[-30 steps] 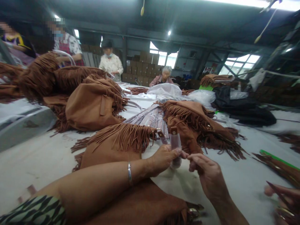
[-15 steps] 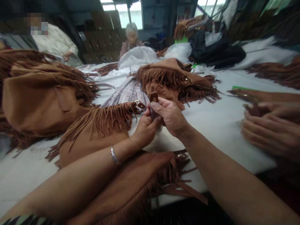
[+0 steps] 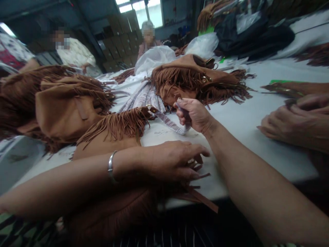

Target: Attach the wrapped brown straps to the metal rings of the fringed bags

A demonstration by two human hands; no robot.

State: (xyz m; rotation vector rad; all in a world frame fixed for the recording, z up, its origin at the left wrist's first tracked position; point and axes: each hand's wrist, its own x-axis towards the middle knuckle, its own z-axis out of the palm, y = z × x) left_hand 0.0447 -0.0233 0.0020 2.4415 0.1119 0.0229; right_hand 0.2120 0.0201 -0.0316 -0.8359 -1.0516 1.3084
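My right hand (image 3: 195,115) is closed around the end of a strap (image 3: 169,121), which has a pale, thin wrapping. From there the strap runs left to the metal fitting of a brown fringed bag (image 3: 110,145). My left hand (image 3: 177,159), with a silver bracelet on its wrist, reaches over a nearer brown bag (image 3: 115,219). Its fingers are apart and bent, close to a gold-coloured metal fitting (image 3: 191,163); I cannot tell if they touch it. The left forearm hides much of both bags.
Brown fringed bags are heaped at the left (image 3: 61,116), and another bag (image 3: 180,79) lies beyond my right hand. At the right edge, a co-worker's hands (image 3: 295,125) handle a brown piece. Clear plastic (image 3: 156,60) and a black bag (image 3: 252,37) lie farther back.
My left hand has let go of the strap end and moved down and right to the nearer bag. My right hand keeps the strap, now pulled out rightward. The view has shifted.
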